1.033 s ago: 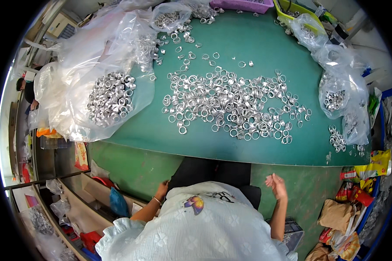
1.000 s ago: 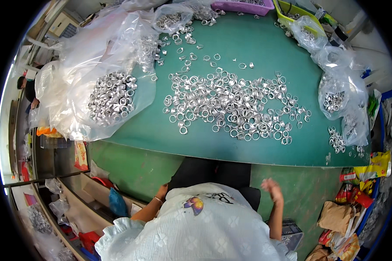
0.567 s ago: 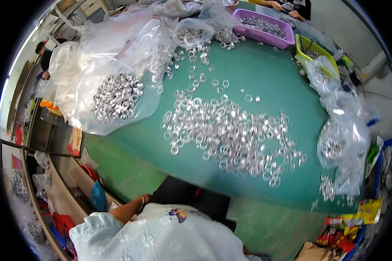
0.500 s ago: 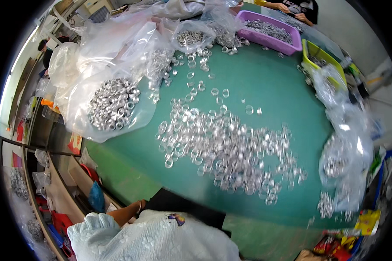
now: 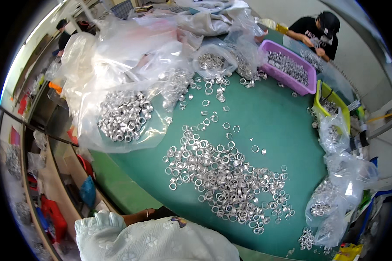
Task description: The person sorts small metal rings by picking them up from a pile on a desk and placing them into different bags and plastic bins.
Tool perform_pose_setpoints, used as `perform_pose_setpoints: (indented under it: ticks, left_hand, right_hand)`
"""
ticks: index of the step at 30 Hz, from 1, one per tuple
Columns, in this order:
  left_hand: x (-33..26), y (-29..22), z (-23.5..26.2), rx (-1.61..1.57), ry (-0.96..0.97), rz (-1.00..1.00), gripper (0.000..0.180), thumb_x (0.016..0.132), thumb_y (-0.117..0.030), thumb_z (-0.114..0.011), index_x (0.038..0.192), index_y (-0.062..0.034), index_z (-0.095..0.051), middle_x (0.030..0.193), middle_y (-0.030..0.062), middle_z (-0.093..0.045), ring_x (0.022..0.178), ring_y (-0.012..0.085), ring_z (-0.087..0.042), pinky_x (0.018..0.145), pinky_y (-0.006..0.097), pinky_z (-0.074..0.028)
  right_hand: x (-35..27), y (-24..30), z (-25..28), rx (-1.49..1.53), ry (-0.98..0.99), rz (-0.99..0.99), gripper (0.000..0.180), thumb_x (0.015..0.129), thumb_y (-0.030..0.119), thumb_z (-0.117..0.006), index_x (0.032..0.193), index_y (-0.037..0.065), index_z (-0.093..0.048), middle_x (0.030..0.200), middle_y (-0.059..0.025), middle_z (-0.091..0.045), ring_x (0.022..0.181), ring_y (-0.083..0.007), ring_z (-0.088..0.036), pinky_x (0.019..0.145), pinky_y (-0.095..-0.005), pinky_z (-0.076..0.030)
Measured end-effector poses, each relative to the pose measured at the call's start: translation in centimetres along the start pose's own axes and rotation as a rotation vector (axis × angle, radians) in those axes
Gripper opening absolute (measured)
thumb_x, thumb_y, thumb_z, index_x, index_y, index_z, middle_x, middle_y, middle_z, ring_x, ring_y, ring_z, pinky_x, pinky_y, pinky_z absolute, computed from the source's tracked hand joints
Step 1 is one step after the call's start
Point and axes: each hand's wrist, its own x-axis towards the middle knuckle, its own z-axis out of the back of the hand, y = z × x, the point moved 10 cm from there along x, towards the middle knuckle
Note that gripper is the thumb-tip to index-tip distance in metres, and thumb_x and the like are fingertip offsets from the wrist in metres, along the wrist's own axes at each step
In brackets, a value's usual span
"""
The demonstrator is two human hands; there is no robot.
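Note:
My left forearm [image 5: 136, 218], with a thin bracelet at the wrist, lies low in front of me beside my pale shirt [image 5: 152, 239]. The shirt and dark cloth hide the fingers of that hand, so whether it holds anything does not show. My right hand is out of sight. Closest to me on the green table [image 5: 287, 126] spreads a wide heap of silver metal rings [image 5: 231, 182]. A few loose rings [image 5: 205, 103] trail from it toward the bags. To the left, a clear plastic bag [image 5: 89, 135] lies open with a pile of rings [image 5: 126, 115] on it.
A purple basket [image 5: 311, 89] and a yellow-green basket [image 5: 346, 115], both holding metal pieces, stand at the far right. Plastic bags [image 5: 348, 174] line the right edge. Across the table sits a person in a black cap [image 5: 329, 24]. Shelves [image 5: 65, 182] stand at left.
My view has tilted up and shifted, so the table contents sit lower in the picture and more of the person opposite shows. The ring heap looks the same.

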Motion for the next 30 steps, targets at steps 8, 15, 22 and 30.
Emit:
perform_pose_setpoints:
  ticks: [8,15,22,30]
  left_hand:
    - [-7.6,-15.3,1.6,0.111,-0.099,-0.599,0.034,0.090,-0.032,-0.056,0.087,0.0003,-0.066,0.077,0.0086,-0.067,0.070,0.0151,-0.063,0.064,0.030,-0.050]
    - [-29.7,-33.6,1.5,0.079,0.266,-1.135,0.030,0.095,-0.024,-0.047,0.086,0.0000,-0.063,0.081,0.0071,-0.066,0.068,0.0096,-0.060,0.060,0.023,-0.047]
    - [-24.1,-52.9,5.1,0.295,-0.546,-1.286,0.049,0.085,-0.018,-0.058,0.125,0.0069,-0.044,0.122,0.0248,-0.053,0.114,0.0341,-0.052,0.097,0.038,-0.041]
    - [-17.1,-66.4,7.7,0.307,-1.033,-1.345,0.048,0.081,-0.006,-0.057,0.123,0.0078,-0.041,0.134,0.0304,-0.034,0.121,0.0429,-0.039,0.100,0.044,-0.036]
  right_hand:
    - [-3.8,3.5,3.6,-0.361,0.002,0.225,0.047,0.088,0.034,-0.055,0.122,0.002,-0.053,0.119,-0.0143,-0.057,0.103,-0.0247,-0.056,0.091,-0.0348,-0.043]
    - [-26.3,16.1,-5.6,-1.217,0.058,0.622,0.043,0.089,0.031,-0.057,0.118,-0.002,-0.054,0.107,-0.0188,-0.062,0.099,-0.0243,-0.060,0.085,-0.0328,-0.047]
    - [-35.1,34.5,-16.1,-1.036,0.280,1.165,0.029,0.088,0.021,-0.059,0.108,0.000,-0.058,0.091,-0.0106,-0.065,0.078,-0.0192,-0.062,0.073,-0.0312,-0.049]
    - [-24.9,61.5,-22.6,-0.990,-0.279,1.452,0.032,0.080,0.014,-0.060,0.111,0.004,-0.057,0.093,-0.0121,-0.061,0.084,-0.0262,-0.058,0.079,-0.0371,-0.046]
